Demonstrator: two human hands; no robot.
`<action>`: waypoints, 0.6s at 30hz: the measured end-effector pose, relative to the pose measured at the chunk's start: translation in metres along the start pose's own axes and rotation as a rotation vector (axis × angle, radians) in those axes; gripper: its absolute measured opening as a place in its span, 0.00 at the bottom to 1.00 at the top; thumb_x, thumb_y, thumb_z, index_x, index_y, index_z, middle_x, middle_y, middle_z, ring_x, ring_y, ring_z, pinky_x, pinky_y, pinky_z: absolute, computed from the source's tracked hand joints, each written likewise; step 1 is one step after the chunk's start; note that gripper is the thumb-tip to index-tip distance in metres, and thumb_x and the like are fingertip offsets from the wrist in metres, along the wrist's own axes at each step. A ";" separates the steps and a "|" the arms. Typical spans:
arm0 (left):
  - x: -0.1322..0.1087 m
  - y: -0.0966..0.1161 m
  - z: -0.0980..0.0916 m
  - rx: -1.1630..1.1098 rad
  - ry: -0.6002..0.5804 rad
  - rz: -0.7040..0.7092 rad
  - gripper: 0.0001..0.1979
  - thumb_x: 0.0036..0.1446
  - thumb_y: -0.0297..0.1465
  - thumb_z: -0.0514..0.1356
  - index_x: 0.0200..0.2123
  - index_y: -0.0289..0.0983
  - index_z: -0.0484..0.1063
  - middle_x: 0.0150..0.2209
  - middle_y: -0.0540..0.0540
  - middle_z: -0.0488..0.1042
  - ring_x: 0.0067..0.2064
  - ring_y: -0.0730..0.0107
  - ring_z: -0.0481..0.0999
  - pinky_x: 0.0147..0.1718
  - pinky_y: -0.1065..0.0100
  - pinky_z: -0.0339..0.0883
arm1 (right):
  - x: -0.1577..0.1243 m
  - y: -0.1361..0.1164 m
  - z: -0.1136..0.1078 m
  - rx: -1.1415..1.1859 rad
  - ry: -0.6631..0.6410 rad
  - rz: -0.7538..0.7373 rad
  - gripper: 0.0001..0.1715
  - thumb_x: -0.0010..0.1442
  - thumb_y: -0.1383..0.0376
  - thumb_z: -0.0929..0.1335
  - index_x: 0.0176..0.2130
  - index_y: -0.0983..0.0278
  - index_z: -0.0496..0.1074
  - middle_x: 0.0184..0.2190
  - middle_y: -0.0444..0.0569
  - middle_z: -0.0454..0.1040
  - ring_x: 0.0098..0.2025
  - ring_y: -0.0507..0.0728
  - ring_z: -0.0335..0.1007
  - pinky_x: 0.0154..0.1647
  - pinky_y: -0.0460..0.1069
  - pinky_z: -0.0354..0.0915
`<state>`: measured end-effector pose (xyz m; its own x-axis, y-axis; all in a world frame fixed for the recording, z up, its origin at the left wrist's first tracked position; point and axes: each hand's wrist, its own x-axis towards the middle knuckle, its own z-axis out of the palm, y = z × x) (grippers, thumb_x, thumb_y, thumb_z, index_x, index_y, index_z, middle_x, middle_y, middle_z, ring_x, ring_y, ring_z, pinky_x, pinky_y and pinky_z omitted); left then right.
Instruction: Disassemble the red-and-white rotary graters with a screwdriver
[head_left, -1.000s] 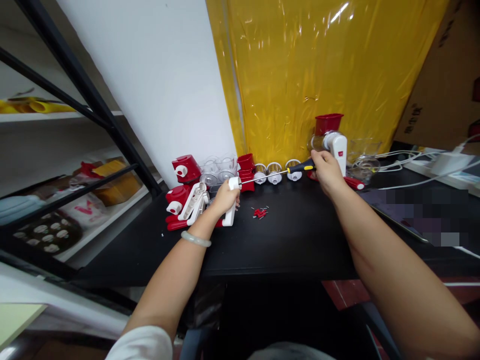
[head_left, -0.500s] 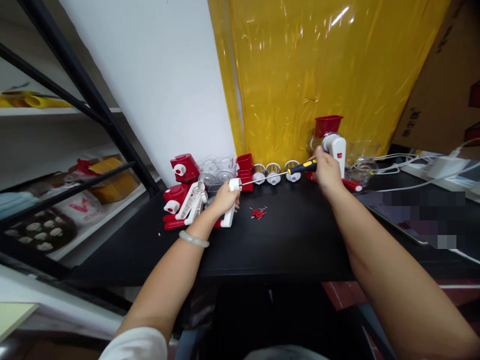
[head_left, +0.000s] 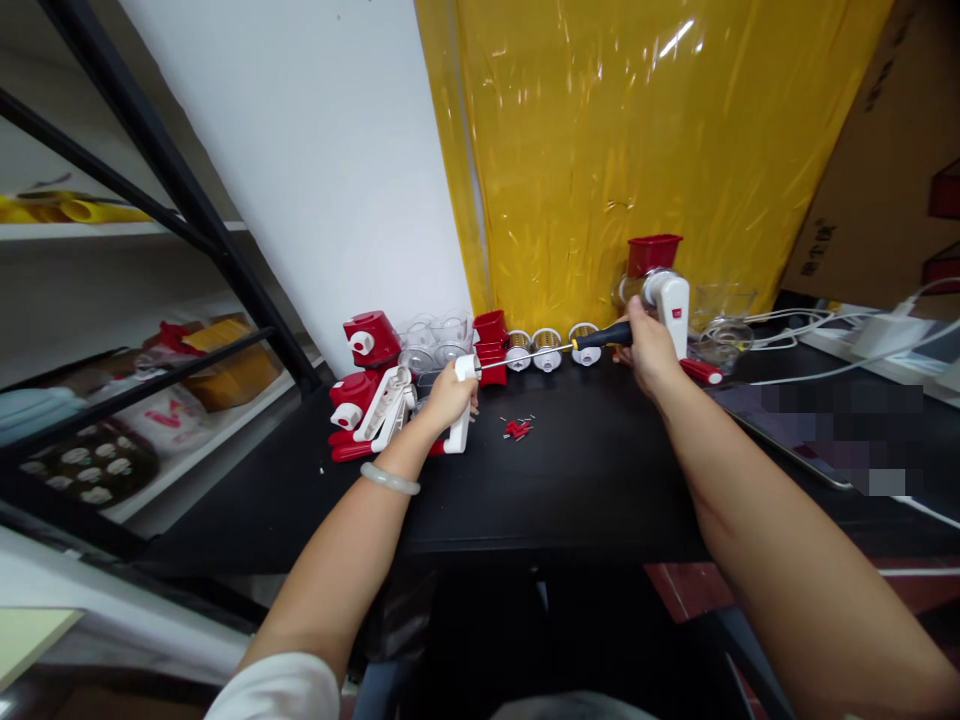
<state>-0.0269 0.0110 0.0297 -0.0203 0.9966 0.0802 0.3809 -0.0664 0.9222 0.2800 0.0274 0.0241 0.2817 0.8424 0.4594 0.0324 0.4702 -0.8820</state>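
My left hand (head_left: 448,396) is closed around a white crank handle (head_left: 459,432) with a red grip, held over the black table. In my right hand (head_left: 649,347) is a screwdriver (head_left: 602,337) with a black and yellow handle, its long shaft pointing left. The shaft's tip meets the round white end of the crank handle; whether it sits on a screw is hidden. Below the shaft, small red pieces and screws (head_left: 517,428) lie in a loose pile. More white crank handles (head_left: 388,408) with red grips lie left of my left hand.
Red housings (head_left: 371,338) and clear plastic parts (head_left: 435,340) stand at the back left. Several grater drums (head_left: 546,348) line the back edge. An assembled rotary grater (head_left: 673,310) stands beyond my right hand. A tablet (head_left: 787,435) and white cables (head_left: 795,335) lie at right.
The screwdriver handle has turned about its axis, so its yellow stripe no longer faces me. Both hands stay in nearly the same place.
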 end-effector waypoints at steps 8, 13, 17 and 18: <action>-0.002 0.000 0.000 -0.026 -0.024 0.023 0.21 0.45 0.24 0.58 0.46 0.39 0.65 0.19 0.55 0.69 0.18 0.67 0.70 0.18 0.70 0.65 | -0.005 -0.006 0.003 0.368 -0.024 0.074 0.17 0.50 0.48 0.70 0.33 0.56 0.67 0.28 0.44 0.70 0.29 0.56 0.70 0.27 0.51 0.67; -0.001 0.000 -0.001 -0.049 -0.021 0.029 0.23 0.44 0.24 0.58 0.46 0.39 0.65 0.18 0.56 0.69 0.18 0.67 0.71 0.18 0.70 0.66 | -0.004 -0.001 0.002 0.249 0.063 0.071 0.34 0.54 0.31 0.63 0.30 0.58 0.70 0.20 0.43 0.65 0.20 0.53 0.62 0.20 0.49 0.60; 0.001 -0.002 -0.002 -0.066 -0.023 0.043 0.23 0.43 0.25 0.58 0.46 0.40 0.65 0.18 0.56 0.69 0.17 0.67 0.71 0.17 0.70 0.66 | 0.000 0.001 0.007 0.286 0.091 0.062 0.29 0.48 0.38 0.73 0.30 0.59 0.71 0.18 0.39 0.60 0.18 0.50 0.55 0.19 0.48 0.56; 0.001 -0.002 -0.002 -0.071 -0.025 0.048 0.22 0.43 0.25 0.58 0.45 0.40 0.65 0.18 0.56 0.69 0.17 0.67 0.71 0.17 0.70 0.66 | 0.000 -0.001 0.008 0.326 0.083 0.061 0.26 0.48 0.42 0.75 0.31 0.59 0.71 0.21 0.40 0.62 0.20 0.50 0.57 0.21 0.48 0.58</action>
<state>-0.0295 0.0120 0.0289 0.0204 0.9930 0.1164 0.3141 -0.1169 0.9422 0.2726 0.0290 0.0255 0.3517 0.8533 0.3850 -0.2912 0.4906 -0.8213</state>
